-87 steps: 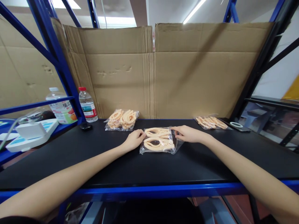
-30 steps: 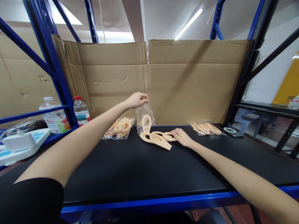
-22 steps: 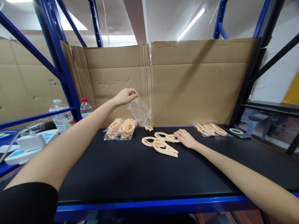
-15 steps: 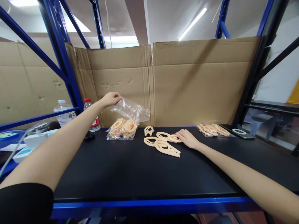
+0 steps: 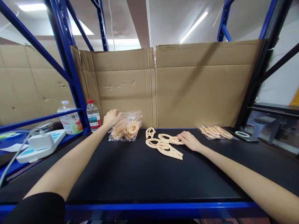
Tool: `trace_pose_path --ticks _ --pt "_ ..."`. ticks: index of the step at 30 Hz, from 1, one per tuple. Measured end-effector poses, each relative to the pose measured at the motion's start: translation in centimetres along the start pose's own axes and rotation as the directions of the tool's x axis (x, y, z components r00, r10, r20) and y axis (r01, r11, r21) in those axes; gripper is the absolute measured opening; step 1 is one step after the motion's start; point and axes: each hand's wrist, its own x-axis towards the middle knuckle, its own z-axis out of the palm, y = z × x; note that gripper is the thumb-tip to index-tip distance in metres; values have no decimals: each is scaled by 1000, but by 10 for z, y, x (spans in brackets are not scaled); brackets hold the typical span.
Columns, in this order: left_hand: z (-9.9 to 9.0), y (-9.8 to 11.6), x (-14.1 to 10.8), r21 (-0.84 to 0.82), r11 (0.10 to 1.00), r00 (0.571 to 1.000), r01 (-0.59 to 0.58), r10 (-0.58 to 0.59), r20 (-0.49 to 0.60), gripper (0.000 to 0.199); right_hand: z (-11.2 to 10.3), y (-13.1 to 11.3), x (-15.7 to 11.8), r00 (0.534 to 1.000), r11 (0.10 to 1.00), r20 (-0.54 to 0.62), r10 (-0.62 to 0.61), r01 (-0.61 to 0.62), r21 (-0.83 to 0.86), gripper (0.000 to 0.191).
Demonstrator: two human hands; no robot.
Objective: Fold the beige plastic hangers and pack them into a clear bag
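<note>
My left hand [image 5: 111, 118] is closed at the left end of a clear plastic bag [image 5: 133, 115]. This bag lies over more clear-wrapped bundles of beige folding hangers [image 5: 125, 130], so its lower side is hidden. At centre, an unfolded beige folding hanger [image 5: 168, 149] rests flat on the black tabletop, its looped arms spread in pieces that overlap. My right hand [image 5: 190, 140] is closed on the right end of the rear beige arm [image 5: 165, 137]; its fingertips are partly hidden. Just behind them lies a small folded beige hanger piece [image 5: 150, 133].
A bagged set of beige hangers [image 5: 215, 132] lies at right, beside a phone [image 5: 249, 137] with a white ring. A red-capped bottle [image 5: 93, 116], a larger bottle [image 5: 70, 119] and a white power strip [image 5: 44, 146] are at left. Cardboard [image 5: 198, 90] walls the back.
My left hand has come down with the clear bag, which hung in the air and now lies over the wrapped bundles. My right hand stays at the hanger. The view has shifted slightly.
</note>
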Motion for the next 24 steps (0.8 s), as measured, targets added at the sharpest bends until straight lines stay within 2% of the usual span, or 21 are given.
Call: trace_pose_path --ticks 2,4,7,10,11,13,14,15,16,17,18,19,20,22,23,24 --pt "9 14 -4 -8 991 985 -130 131 114 46 0 0 0 1000 1000 -4 4 -4 -4 39" --pt "19 25 -10 -12 978 957 -210 207 203 44 1 0 0 1000 1000 -6 6 -6 -8 39" --pt "31 32 -18 -7 970 925 -244 235 298 44 -1 0 0 1000 1000 -12 14 -14 -1 38" --pt "33 32 -19 4 971 918 -241 227 325 48 -8 -5 1 998 1000 -61 20 -19 17 39" --pt "32 33 -19 8 971 925 -240 226 305 48 -12 -8 1 996 1000 -85 21 -19 23 38" --pt "28 37 -21 8 971 958 -241 236 162 46 -21 -19 0 992 999 -120 25 -21 34 38" --pt "25 41 -24 -2 967 967 -255 255 23 44 -26 -26 -2 992 999 -125 28 -24 38 38" --pt "21 46 -28 -22 961 952 -276 270 -146 41 -31 -34 -4 993 999 -116 28 -24 40 39" --pt "17 53 -35 -45 948 913 -315 290 -288 38 -35 -44 -7 995 999 -95 25 -22 35 41" --pt "13 60 -43 -59 920 856 -388 336 -393 36 -38 -54 -11 998 1000 -64 16 -15 21 44" --pt "10 69 -54 -56 874 790 -483 407 -458 35 -40 -65 -15 1000 1000 -21 -2 2 -6 49" --pt "7 78 -67 -46 814 731 -579 492 -473 33 -40 -75 -19 1000 999 21 -16 17 -43 55" --pt "5 87 -81 -46 747 680 -663 575 -455 31 -39 -84 -24 997 996 64 -30 35 -80 62" --pt "6 104 -111 -98 603 602 -792 743 -293 30 -34 -97 -33 989 988 147 -20 42 -147 73" --pt "9 111 -126 -148 568 587 -809 787 -187 35 -30 -101 -37 983 984 181 -11 43 -170 74" --pt "13 117 -139 -190 575 595 -796 801 -66 43 -25 -104 -39 978 981 209 -2 43 -191 72"
